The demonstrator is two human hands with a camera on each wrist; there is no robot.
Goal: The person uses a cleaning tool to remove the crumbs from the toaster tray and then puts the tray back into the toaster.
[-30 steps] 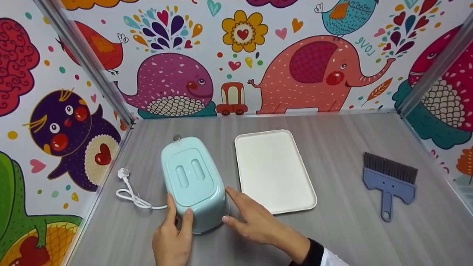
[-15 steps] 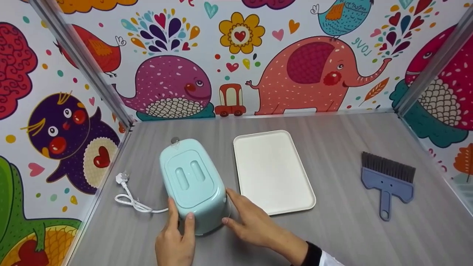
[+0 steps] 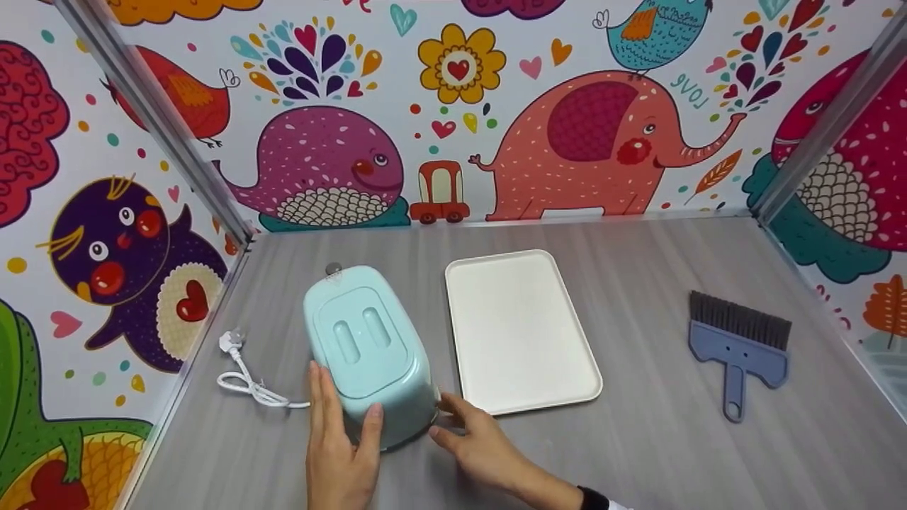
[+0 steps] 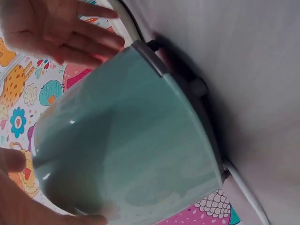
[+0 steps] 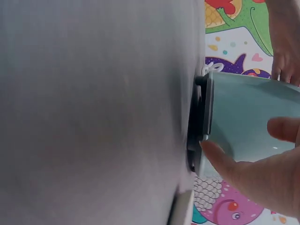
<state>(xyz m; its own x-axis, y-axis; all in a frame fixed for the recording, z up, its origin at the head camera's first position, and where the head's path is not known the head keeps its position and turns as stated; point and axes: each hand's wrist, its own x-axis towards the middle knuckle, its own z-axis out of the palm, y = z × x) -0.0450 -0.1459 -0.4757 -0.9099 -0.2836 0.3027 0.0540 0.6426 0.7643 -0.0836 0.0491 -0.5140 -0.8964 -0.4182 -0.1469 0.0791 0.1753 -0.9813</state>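
Note:
A mint-green toaster [image 3: 379,411] with a matching lid [image 3: 368,347] stands on the table, its rounded end toward me. My left hand [image 3: 344,450] lies along its left side, fingers straight, thumb on the near end. At its lower right corner is my right hand [image 3: 485,446], the thumb low near the base and the fingers by the right side. In the left wrist view the right hand [image 4: 70,35] shows its palm with fingers extended beside the toaster [image 4: 136,136]. The right wrist view has that hand's thumb [image 5: 218,157] at the dark base edge.
The white power cord [image 3: 262,393] and plug [image 3: 230,341] lie left of the toaster. To its right is a cream rectangular tray [image 3: 524,333]. A blue brush [image 3: 740,350] with dark bristles lies far right. Printed wall panels [image 3: 439,85] enclose the table.
My left fingers have slid forward and flattened along the toaster's side. The right hand has dropped lower and closer to me, its fingers off the upper side. The toaster has barely moved.

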